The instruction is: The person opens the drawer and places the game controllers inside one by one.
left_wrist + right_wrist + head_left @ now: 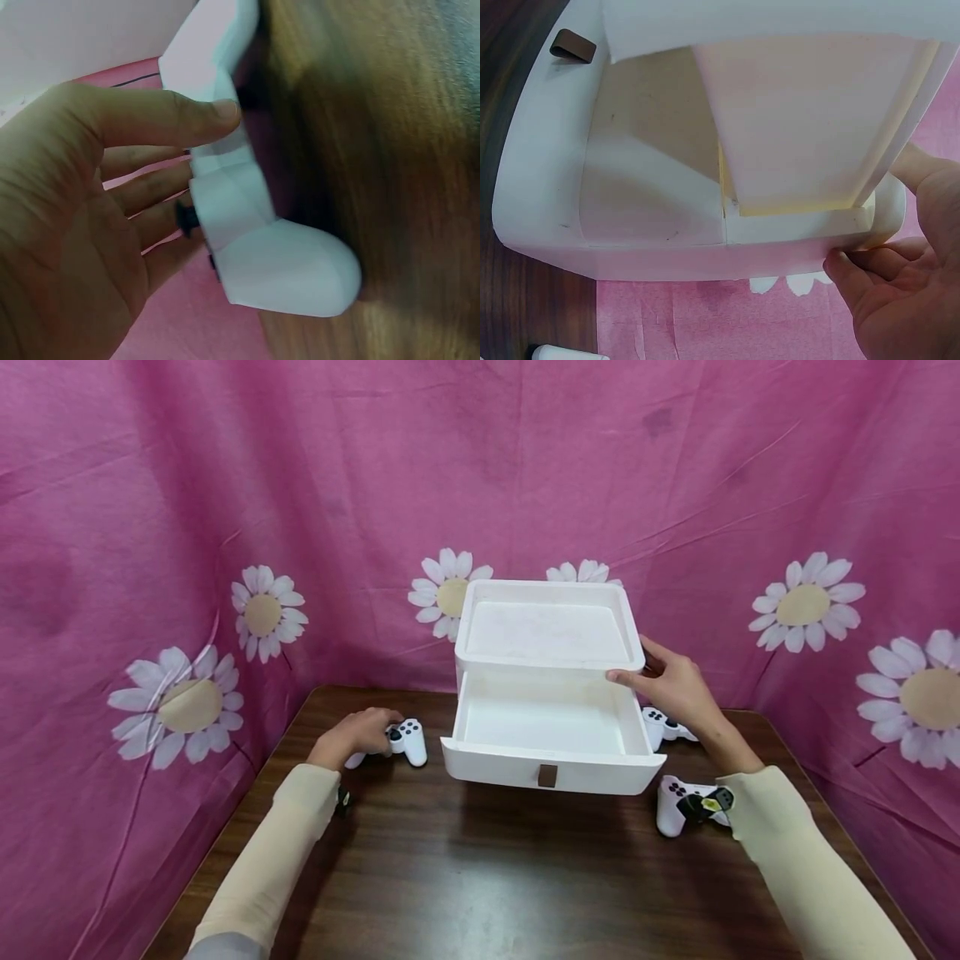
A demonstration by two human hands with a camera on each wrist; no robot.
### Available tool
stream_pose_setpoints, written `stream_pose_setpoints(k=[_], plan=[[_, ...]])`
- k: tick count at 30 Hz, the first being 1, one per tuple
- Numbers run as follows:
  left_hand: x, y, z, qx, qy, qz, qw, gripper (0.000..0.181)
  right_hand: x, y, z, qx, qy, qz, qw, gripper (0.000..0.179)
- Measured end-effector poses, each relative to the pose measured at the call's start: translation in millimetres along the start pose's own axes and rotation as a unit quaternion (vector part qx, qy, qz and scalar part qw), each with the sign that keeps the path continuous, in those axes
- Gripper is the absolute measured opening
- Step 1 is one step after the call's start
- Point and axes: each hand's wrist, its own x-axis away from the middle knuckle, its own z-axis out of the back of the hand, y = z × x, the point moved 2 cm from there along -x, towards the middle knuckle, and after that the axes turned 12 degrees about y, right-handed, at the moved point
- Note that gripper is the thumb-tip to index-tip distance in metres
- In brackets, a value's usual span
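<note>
A white drawer box (551, 627) with a shallow tray top has its drawer (551, 718) pulled out, showing a bare inside and a brown tab (547, 775). My right hand (678, 689) grips the box at its right side, thumb at the front corner and fingers behind. In the right wrist view that hand (900, 277) holds the box's edge. At the left, my left hand (362, 732) pinches a white game controller (411, 742). The left wrist view shows the thumb on the controller's (232, 195) near side and fingers behind it, close over the wood.
Right of the drawer box lie two more white game controllers (664, 727), one (670, 822) nearer and partly covered by the right wrist. All of this is on a dark wooden table (480, 877). A pink curtain (360, 485) with daisies hangs around the table.
</note>
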Motion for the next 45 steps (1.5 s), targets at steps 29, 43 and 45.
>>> stream_pose_setpoints(k=[29, 43, 45], plan=[[-2.8, -2.4, -0.4, -0.011, 0.007, -0.029, 0.9995, 0.056, 0.6, -2, 2, -0.001, -0.002, -0.005, 1.0, 0.096], [-0.8, 2.8, 29.8, 0.013, 0.023, -0.051, 0.9984, 0.053, -0.9, 3, 0, 0.001, 0.002, -0.002, 1.0, 0.096], [2.1, 6.9, 39.9, 0.01, 0.026, -0.054, 0.9981, 0.053, -1.5, 2, -1, 0.002, 0.002, 0.0, 1.0, 0.097]])
